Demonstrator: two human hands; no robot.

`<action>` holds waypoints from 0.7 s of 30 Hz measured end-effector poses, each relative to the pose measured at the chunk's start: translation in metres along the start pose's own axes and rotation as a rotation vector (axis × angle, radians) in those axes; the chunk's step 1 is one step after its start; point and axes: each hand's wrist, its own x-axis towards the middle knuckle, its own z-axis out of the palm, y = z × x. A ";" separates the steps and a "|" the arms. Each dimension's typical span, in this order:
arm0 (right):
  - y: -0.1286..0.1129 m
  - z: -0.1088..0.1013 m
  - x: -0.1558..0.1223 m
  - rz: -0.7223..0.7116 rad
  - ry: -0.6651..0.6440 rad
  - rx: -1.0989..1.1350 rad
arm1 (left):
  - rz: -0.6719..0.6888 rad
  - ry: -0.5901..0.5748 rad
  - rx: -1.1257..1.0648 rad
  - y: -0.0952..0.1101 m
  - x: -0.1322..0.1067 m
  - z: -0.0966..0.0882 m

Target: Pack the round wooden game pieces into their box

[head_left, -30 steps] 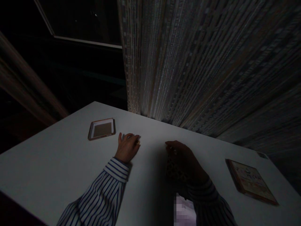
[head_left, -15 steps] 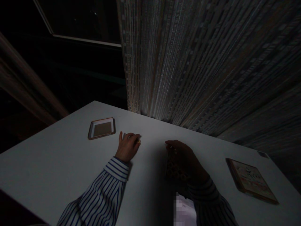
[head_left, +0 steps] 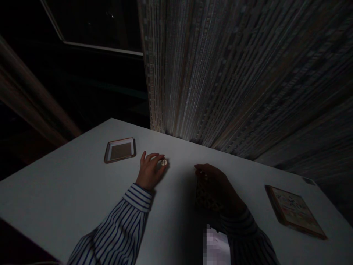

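The scene is very dark. My left hand (head_left: 149, 171) rests on the white table (head_left: 68, 191) and pinches a small pale round piece (head_left: 164, 162) at its fingertips. My right hand (head_left: 217, 187) is curled in shadow around a dark patterned object (head_left: 202, 195) that I cannot name. An empty wooden-framed tray (head_left: 120, 150) lies just left of my left hand. A framed board with a pale printed picture (head_left: 295, 210) lies to the right of my right hand. Both sleeves are striped.
A tall textured wall or curtain (head_left: 234, 73) rises right behind the table's far edge. A dark window frame (head_left: 96, 48) and dark floor lie beyond the table's left corner. A blurred pale patch (head_left: 216, 246) sits under my right forearm.
My left fingers have shifted slightly forward and right, and the small pale piece now shows at their tips. The right hand has barely moved.
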 end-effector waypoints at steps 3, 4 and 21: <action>-0.001 -0.002 -0.001 -0.005 0.001 0.002 | -0.030 0.039 -0.051 0.002 0.001 -0.001; -0.002 -0.003 -0.001 -0.006 0.003 0.003 | -0.040 0.044 -0.070 0.004 0.001 -0.002; -0.010 -0.021 -0.017 -0.039 0.053 0.025 | 0.013 0.046 -0.318 0.050 0.000 -0.015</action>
